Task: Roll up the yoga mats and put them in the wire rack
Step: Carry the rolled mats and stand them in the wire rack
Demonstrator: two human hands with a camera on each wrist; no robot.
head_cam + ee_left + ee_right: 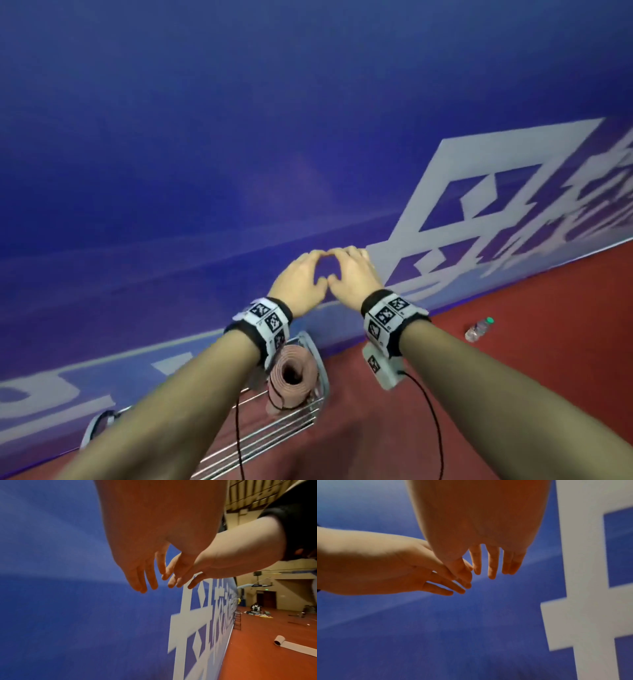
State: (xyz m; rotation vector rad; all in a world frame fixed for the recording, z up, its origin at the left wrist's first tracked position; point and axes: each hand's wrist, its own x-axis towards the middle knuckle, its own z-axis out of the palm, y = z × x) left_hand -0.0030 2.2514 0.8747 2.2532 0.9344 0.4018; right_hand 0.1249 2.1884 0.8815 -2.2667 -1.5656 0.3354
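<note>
Overhead, left hand [301, 277] and right hand [352, 274] empty, fingers relaxed, fingertips meeting; pink rolled mat [291, 377] upright in chrome wire rack [274, 431] at 6 o'clock.

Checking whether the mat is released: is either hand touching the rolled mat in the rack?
Apart. The head view shows the left hand and right hand raised against the blue wall, well above the rolled mat standing in the wire rack.
</note>
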